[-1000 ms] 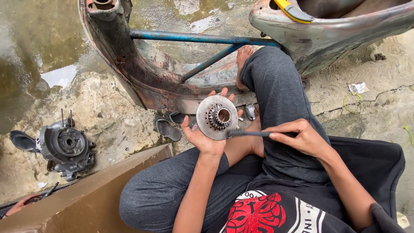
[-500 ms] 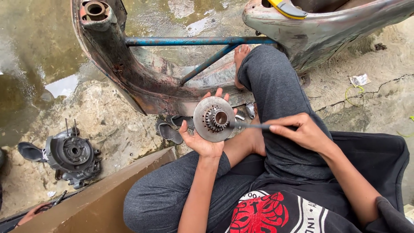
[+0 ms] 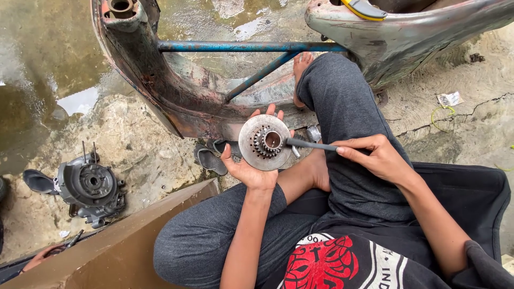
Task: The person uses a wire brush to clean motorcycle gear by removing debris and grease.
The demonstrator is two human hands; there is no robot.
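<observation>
My left hand lies palm up and cradles a round metal disc with a toothed gear hub at its centre. My right hand pinches a thin dark metal rod, whose tip rests against the right side of the gear hub. I sit cross-legged in grey trousers, with a bare foot near the frame. Both hands hover above my lap, just in front of a rusty scooter frame.
A blue crossbar spans the frame. A dark engine casing sits on the muddy concrete at left. Dark sandals lie below the frame. A brown cardboard sheet slants at lower left. Another person's hand shows at the bottom left edge.
The view has shifted slightly, and the disc and both hands sit a little higher and to the right. The rod tip stays against the gear hub.
</observation>
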